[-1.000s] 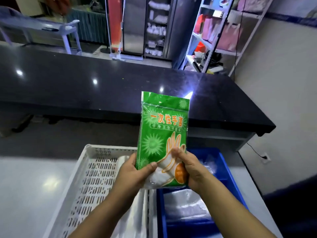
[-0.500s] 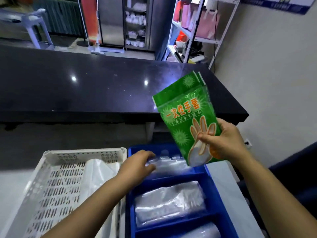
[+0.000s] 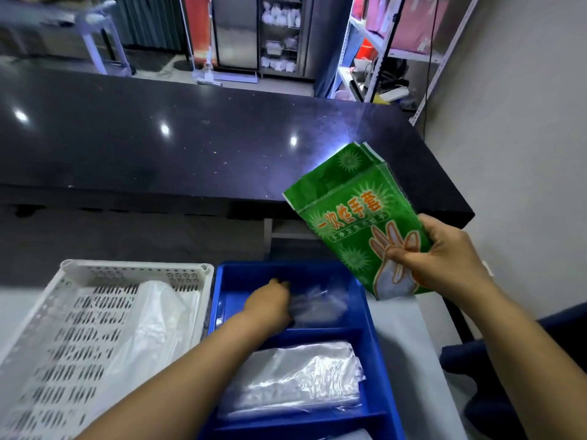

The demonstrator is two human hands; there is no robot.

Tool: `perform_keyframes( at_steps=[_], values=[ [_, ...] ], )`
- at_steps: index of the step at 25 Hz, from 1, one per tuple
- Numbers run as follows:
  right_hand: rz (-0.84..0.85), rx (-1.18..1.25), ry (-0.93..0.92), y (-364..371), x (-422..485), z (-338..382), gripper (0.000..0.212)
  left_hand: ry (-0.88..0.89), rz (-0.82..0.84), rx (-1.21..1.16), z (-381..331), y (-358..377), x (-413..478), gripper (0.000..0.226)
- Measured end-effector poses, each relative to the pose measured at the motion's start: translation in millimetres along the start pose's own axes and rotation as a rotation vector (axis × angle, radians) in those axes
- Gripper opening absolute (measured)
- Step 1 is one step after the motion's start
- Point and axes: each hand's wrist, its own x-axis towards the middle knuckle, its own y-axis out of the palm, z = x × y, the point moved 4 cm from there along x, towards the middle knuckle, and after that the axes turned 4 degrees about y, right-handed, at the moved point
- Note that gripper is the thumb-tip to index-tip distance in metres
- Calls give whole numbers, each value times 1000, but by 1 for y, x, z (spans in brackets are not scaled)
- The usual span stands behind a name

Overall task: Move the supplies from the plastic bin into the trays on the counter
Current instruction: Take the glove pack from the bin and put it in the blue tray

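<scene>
My right hand holds a green packet of disposable gloves by its lower corner, tilted, above the right rim of the blue divided tray. My left hand reaches into the tray's far compartment and touches a clear plastic pack there; the fingers are blurred. A second clear plastic pack fills the middle compartment. A white perforated bin stands left of the tray with a white plastic bag inside.
A long black counter runs across behind the tray and bin. A white wall is on the right; a metal shelf rack and a glass-door cabinet stand at the back. The white worktop shows beside the tray.
My left hand let go of the green packet and dropped into the blue tray's far compartment. My right hand carried the packet to the right, tilting it.
</scene>
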Motion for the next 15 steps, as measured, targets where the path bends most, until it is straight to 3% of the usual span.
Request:
perform_keyframes(
  at_steps=[4, 8, 12, 15],
  values=[
    [21, -30, -35, -2, 7, 3, 28, -8, -21, 27, -1, -5, -13, 21],
    [72, -136, -169, 16, 6, 33, 29, 202, -400, 308, -26, -39, -63, 25],
    [215, -529, -440, 66, 5, 64, 30, 328, -355, 355, -41, -33, -113, 36],
    [375, -723, -505, 102, 10, 65, 32, 364, -331, 380, -43, -21, -136, 34]
  ],
)
